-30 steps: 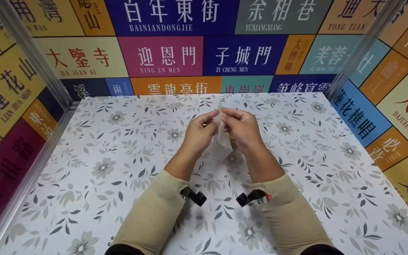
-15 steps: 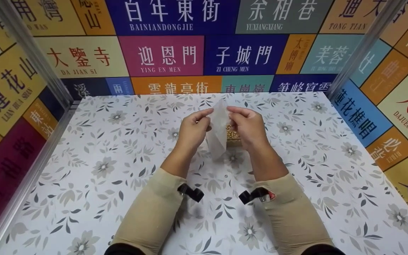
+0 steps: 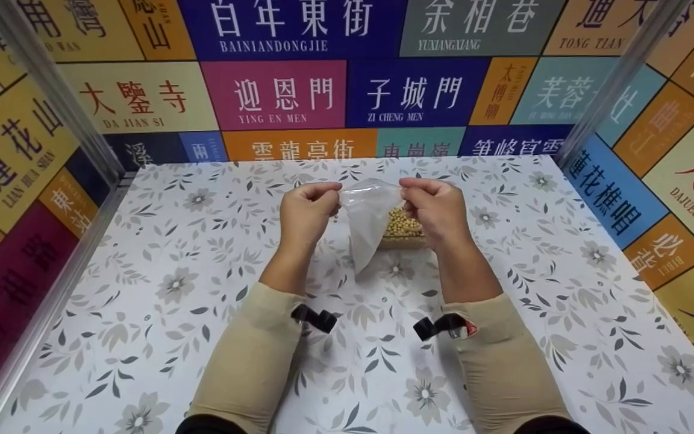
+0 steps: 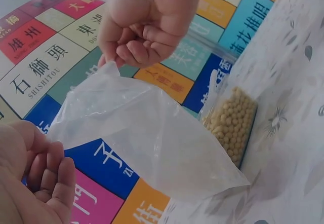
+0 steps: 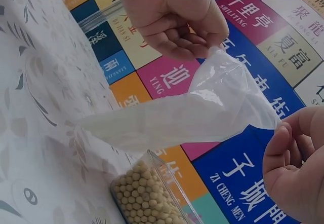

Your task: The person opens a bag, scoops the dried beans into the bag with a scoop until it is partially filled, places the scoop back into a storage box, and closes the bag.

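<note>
A translucent plastic bag [image 3: 366,223] hangs between my two hands, its mouth spread and its lower corner drooping toward the table. My left hand [image 3: 306,214] pinches one edge of the mouth between thumb and forefinger. On the opposite edge, my right hand [image 3: 440,211] pinches the plastic in the same way. Behind the bag stands a clear rectangular container [image 3: 404,243] filled with round, pale yellow beans that look like soybeans [image 5: 147,196]. In the head view the bag and my right hand cover parts of that container.
A white tablecloth [image 3: 214,313] with grey flowers and leaves covers the table. Colourful panels [image 3: 290,96] with Chinese lettering form walls at the back and both sides. Metal posts [image 3: 82,114] stand at the corners. Small cameras [image 3: 317,318] are strapped to both wrists.
My hands have moved apart, left hand leftward and right hand rightward. The bag, edge-on and narrow before, is now spread wide between them. More of the bean container shows.
</note>
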{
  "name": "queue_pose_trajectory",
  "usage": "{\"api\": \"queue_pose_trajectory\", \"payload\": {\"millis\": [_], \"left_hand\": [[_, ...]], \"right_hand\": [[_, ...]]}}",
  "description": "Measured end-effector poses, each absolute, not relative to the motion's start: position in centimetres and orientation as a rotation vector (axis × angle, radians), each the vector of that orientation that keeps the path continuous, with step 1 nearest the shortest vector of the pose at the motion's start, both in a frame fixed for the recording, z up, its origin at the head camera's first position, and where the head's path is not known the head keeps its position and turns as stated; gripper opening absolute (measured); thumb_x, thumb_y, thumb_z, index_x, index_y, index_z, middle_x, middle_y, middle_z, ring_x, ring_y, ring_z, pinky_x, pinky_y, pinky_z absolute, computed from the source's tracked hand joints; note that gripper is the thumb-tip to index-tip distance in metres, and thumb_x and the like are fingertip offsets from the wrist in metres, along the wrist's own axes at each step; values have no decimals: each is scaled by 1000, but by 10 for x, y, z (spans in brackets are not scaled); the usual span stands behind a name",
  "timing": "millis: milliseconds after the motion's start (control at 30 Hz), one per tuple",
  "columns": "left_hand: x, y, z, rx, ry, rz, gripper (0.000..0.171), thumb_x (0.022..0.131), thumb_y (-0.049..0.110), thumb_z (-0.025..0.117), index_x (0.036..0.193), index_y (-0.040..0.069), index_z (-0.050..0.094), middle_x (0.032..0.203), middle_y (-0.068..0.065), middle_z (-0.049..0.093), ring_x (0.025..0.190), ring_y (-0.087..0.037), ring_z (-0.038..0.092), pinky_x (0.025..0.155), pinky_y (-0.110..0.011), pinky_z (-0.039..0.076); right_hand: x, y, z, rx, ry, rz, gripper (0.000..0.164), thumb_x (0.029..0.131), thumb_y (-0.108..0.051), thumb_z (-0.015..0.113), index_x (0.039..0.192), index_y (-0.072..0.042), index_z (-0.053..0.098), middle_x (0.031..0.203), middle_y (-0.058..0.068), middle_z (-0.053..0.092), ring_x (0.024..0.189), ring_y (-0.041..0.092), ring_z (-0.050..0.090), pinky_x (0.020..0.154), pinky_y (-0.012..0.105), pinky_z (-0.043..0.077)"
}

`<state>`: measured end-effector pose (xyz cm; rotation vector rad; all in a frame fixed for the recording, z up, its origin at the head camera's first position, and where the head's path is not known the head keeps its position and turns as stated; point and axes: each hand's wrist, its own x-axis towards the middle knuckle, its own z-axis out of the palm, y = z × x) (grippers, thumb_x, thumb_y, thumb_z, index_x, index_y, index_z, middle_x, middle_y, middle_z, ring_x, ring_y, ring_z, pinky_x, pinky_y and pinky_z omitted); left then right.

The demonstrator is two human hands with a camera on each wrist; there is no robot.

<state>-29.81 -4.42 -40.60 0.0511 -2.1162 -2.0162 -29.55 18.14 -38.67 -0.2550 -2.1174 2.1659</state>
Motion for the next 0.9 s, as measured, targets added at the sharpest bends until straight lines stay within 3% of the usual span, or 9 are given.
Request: {"api": "queue_pose_trajectory", "payload": {"millis": [333, 533, 667, 800, 900], "left_hand": [[-296, -41, -406, -30, -2113, -2075, 15, 94, 15, 70, 100, 13, 83, 90, -5, 74, 81, -18, 74, 83, -35, 69], [-294, -38, -408, -197, -2126, -2019, 18, 98, 20, 69, 110, 17, 82, 107, -2, 75, 89, -15, 72, 85, -27, 63], [-292, -36, -409, -382, -2147, -1925, 21, 102, 20, 66, 117, 18, 81, 125, 0, 72, 106, -14, 69, 92, -31, 60], [-292, -34, -411, -581, -2167, -1856, 31, 101, 11, 60, 125, 18, 79, 144, -1, 64, 132, -16, 63, 113, -40, 57], [-292, -33, -411, -660, -2217, -1781, 37, 99, 9, 57, 126, 22, 78, 154, 1, 58, 145, -16, 54, 121, -44, 52]], "right_hand": [[-293, 178, -387, -229, -2065, 2221, 23, 101, -9, 69, 120, 1, 78, 98, 8, 74, 78, 15, 70, 71, 24, 65], [-291, 178, -388, -186, -2073, 2187, 21, 102, -10, 69, 118, -1, 79, 94, 8, 74, 76, 14, 72, 71, 27, 67], [-291, 178, -387, -221, -2084, 2179, 21, 102, -12, 70, 119, -4, 80, 98, 9, 75, 80, 16, 72, 75, 28, 68], [-290, 176, -386, -251, -2128, 2152, 22, 103, -16, 70, 120, -8, 80, 104, 9, 74, 86, 18, 72, 79, 27, 68], [-289, 175, -385, -250, -2139, 2143, 22, 103, -17, 70, 121, -9, 80, 105, 9, 74, 87, 19, 72, 80, 26, 68]]}}
